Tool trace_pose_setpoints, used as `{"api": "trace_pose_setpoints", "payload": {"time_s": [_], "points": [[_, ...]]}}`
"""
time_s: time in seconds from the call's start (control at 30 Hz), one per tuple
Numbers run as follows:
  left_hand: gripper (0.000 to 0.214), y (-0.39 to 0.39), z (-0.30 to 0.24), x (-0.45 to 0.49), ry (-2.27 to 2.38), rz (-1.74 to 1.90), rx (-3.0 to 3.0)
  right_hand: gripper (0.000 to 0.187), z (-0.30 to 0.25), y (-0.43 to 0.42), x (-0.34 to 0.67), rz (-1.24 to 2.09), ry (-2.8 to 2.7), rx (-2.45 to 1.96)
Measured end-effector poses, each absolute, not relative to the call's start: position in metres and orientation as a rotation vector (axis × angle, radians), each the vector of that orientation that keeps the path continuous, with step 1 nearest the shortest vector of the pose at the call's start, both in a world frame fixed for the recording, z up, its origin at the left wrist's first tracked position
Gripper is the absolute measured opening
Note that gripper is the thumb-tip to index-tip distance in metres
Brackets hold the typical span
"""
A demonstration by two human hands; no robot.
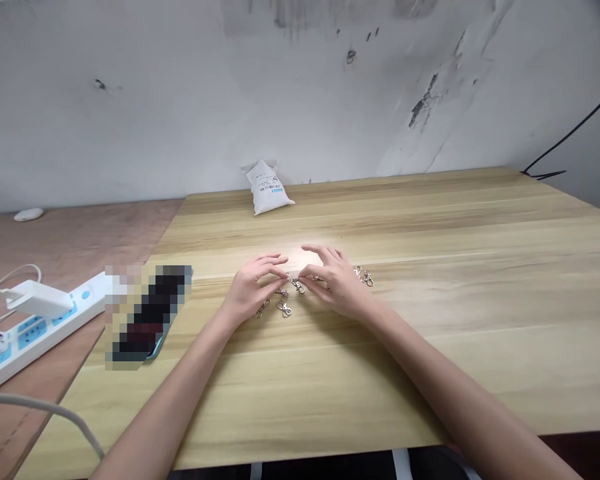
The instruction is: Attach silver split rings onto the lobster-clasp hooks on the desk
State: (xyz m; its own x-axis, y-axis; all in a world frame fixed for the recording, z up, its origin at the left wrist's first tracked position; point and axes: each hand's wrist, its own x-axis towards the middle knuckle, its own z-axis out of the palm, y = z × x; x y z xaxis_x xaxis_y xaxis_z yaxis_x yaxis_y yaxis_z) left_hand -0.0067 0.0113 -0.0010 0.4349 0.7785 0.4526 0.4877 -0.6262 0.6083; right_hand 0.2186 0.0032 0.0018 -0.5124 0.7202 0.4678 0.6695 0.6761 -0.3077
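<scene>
Both of my hands meet over the middle of the wooden table, thumb and index finger of each pinched together. Between the fingertips is a small silver swivel clasp (298, 286), apparently with a ring at its upper end. My left hand (249, 288) grips it from the left and my right hand (341, 285) from the right. Below the left hand lie more silver clasps, one with a ring (285, 309) and another beside the thumb (263, 308). To the right of the right hand lies a further pair of clasps (364, 275). Part of another clasp is hidden behind the right fingers.
A white labelled packet (269, 189) lies at the back by the wall. Left of my arm is a phone (153, 313), blurred by pixelation. A white power strip (55, 320) with chargers and a grey cable (45, 405) occupy the left side. A white case (29, 215) sits farther back.
</scene>
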Motion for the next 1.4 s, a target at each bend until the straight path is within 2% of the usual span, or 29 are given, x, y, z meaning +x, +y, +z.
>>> {"api": "trace_pose_setpoints", "payload": {"time_s": [0.63,0.8,1.0,1.4], "points": [[0.004,0.006,0.005,-0.002,1.098,0.974,2.182,0.019,-0.001,0.005,0.218,0.078,-2.255,-1.128],[0.006,0.003,0.007,0.001,1.157,1.006,2.013,0.03,-0.002,0.0,0.212,0.081,-2.219,-1.129],[0.004,-0.003,0.011,0.009,1.127,1.045,1.889,0.019,0.004,-0.007,0.202,0.102,-2.204,-1.077],[0.009,-0.005,0.01,0.014,1.105,1.121,1.829,0.02,-0.006,-0.007,0.195,0.135,-2.128,-1.063]]}}
